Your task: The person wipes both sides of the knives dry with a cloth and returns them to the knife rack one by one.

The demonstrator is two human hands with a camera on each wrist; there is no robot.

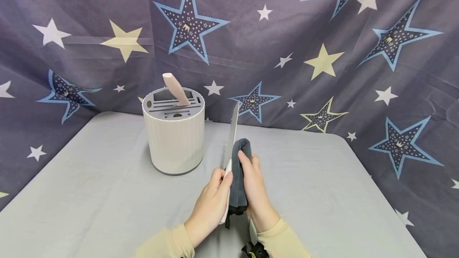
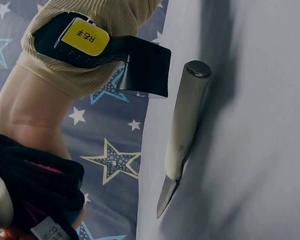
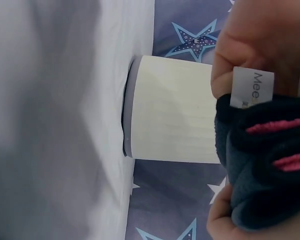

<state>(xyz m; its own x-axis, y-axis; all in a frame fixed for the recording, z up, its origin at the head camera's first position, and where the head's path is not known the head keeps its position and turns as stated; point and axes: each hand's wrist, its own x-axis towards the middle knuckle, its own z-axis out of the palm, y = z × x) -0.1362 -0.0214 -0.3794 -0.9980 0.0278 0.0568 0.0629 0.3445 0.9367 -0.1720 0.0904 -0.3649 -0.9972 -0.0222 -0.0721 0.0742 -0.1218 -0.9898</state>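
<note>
My left hand (image 1: 207, 204) grips the white handle (image 1: 228, 194) of a knife, whose blade (image 1: 232, 134) points up and away. My right hand (image 1: 255, 186) holds a folded dark grey towel (image 1: 237, 182) beside the knife, close to the base of the blade; I cannot tell whether the towel touches it. Pink inner folds and a white label (image 3: 252, 87) show on the towel in the right wrist view. A second, smaller knife (image 2: 185, 120) with a pale handle lies on the table, near my right forearm. Its blade is partly in view.
A white ribbed knife block (image 1: 174, 142) stands at the back left of the table, with one pink-handled knife (image 1: 175, 88) in its slotted grey top. The table (image 1: 89, 194) has a pale grey cover. A star-patterned curtain (image 1: 229, 51) hangs behind it.
</note>
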